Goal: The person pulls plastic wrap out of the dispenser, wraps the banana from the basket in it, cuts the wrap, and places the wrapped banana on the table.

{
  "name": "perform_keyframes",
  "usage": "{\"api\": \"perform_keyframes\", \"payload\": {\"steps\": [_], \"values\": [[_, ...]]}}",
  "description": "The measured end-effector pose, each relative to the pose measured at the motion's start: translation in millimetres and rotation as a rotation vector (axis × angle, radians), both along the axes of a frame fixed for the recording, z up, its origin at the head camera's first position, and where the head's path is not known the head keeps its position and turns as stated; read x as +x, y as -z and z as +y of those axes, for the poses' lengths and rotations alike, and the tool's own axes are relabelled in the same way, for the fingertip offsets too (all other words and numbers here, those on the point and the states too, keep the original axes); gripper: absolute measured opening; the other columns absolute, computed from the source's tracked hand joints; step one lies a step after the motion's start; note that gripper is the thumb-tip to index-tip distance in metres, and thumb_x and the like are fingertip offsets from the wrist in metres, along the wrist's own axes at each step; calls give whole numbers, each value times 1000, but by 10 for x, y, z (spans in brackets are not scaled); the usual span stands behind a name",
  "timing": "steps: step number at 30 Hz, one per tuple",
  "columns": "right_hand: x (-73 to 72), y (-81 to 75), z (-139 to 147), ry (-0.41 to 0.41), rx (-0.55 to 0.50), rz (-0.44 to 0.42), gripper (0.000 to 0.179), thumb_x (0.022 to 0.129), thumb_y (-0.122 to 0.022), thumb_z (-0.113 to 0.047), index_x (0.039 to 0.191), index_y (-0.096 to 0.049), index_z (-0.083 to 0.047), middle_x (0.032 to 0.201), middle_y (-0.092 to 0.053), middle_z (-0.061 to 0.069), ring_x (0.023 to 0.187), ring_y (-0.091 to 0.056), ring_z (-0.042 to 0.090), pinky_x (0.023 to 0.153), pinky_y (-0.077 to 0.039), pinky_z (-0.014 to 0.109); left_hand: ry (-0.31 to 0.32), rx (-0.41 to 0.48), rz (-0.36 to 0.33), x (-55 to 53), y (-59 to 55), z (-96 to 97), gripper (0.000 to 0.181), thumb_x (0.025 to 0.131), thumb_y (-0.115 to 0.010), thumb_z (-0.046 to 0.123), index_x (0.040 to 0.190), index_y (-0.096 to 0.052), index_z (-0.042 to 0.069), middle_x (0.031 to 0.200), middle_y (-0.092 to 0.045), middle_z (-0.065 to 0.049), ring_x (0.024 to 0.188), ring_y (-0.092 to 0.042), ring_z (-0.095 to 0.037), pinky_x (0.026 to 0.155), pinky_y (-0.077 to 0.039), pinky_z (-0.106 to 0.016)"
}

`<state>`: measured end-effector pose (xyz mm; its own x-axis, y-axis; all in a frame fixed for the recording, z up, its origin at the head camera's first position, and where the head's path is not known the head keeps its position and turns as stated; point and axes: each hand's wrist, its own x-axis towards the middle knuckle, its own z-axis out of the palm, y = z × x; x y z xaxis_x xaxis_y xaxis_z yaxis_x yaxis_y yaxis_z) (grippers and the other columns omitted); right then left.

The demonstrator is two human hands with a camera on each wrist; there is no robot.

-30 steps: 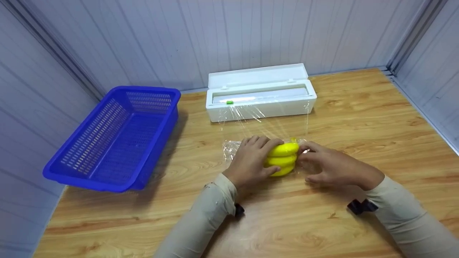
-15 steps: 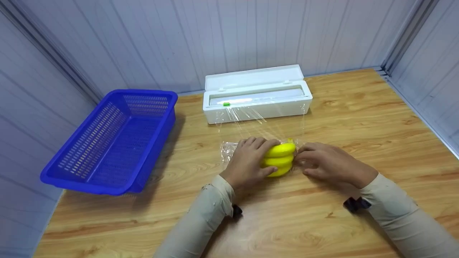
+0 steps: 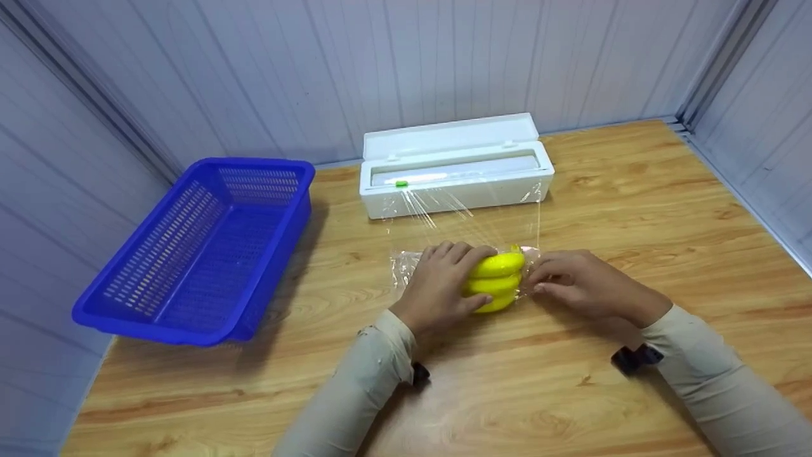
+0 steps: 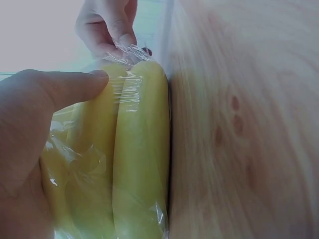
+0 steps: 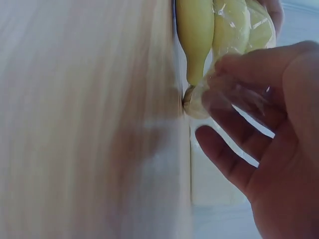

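A bunch of yellow bananas (image 3: 496, 284) lies on the wooden table, partly wrapped in clear cling film (image 3: 403, 261). My left hand (image 3: 441, 285) grips the bunch from the left, its thumb lying across the wrapped fruit in the left wrist view. At the right end of the bananas, my right hand (image 3: 587, 284) pinches a gathered edge of the film between thumb and forefinger. The right wrist view shows this bunched film (image 5: 239, 92) close beside the banana stems (image 5: 192, 97). From the bunch, the sheet stretches back to the cling film box (image 3: 457, 190).
The white box stands near the back wall with its lid raised and a small green slider (image 3: 401, 183) on its front edge. To the left stands a blue plastic basket (image 3: 260, 254) with slotted sides. Pale panel walls (image 3: 444, 63) border the table.
My right hand has tucked in towards the bananas, then drawn slightly back to the right with the film. The left hand keeps its grip on the bunch.
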<state>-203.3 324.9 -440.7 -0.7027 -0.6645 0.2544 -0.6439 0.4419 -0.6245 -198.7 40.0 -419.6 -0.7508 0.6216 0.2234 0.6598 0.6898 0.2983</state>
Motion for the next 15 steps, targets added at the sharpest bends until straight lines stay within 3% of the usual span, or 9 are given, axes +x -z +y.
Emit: {"api": "perform_keyframes", "payload": {"steps": [7,11,15], "values": [[-43,-36,82,38,-43,-201,20,95,-67,-4,107,-75,-17,105,-73,-7,99,-67,15,84,-54,26,0,8,-4,0,-14,23,67,86,-77,45,144,-48,27,124,-58,3,117,-49,-18,106,-34,-40],[-93,-80,121,35,-17,-320,26,94,-65,1,105,-77,-19,105,-74,-7,101,-68,16,85,-53,26,4,6,-6,-3,-7,22,67,87,-76,46,144,-47,28,125,-58,3,117,-48,-18,105,-34,-40],[-181,-119,122,8,22,-392,20,95,-66,-4,105,-77,-18,106,-74,-6,100,-67,16,85,-53,26,3,1,-2,-6,-2,10,68,86,-77,46,144,-47,27,123,-57,3,115,-48,-18,102,-35,-38]]}}
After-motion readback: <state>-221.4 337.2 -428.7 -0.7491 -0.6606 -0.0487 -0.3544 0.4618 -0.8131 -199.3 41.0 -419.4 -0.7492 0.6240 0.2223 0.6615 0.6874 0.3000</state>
